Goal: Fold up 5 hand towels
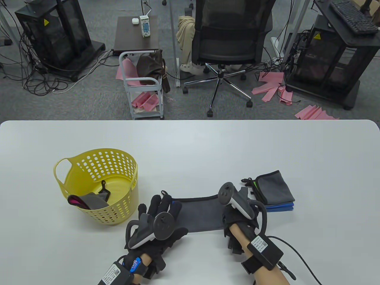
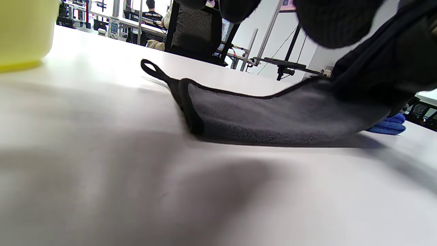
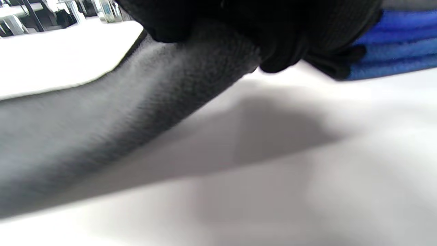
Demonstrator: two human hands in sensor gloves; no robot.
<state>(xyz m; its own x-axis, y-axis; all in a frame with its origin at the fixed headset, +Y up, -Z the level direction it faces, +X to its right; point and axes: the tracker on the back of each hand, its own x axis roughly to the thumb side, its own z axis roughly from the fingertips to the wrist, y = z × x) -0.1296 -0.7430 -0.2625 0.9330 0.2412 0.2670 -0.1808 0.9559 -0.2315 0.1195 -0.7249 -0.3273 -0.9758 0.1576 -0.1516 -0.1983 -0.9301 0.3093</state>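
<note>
A dark grey hand towel [image 1: 202, 213] lies flat on the white table [image 1: 190, 142] between my hands. My left hand [image 1: 166, 206] is open with its fingers spread over the towel's left end. My right hand [image 1: 236, 221] grips the towel's right end and holds it a little above the table. In the left wrist view the towel [image 2: 273, 116] sags from the raised right end, and its hanging loop [image 2: 150, 66] lies on the table. In the right wrist view my fingers [image 3: 222, 20] pinch the towel [image 3: 136, 112]. A stack of folded towels [image 1: 276, 193], grey on blue, lies just right of my right hand.
A yellow perforated basket [image 1: 124, 204] stands left of my left hand with a grey and pink towel [image 1: 89, 202] inside. The blue folded towels show in the right wrist view [image 3: 392, 44]. Beyond the table's far edge are an office chair [image 1: 228, 38] and a small cart [image 1: 142, 86].
</note>
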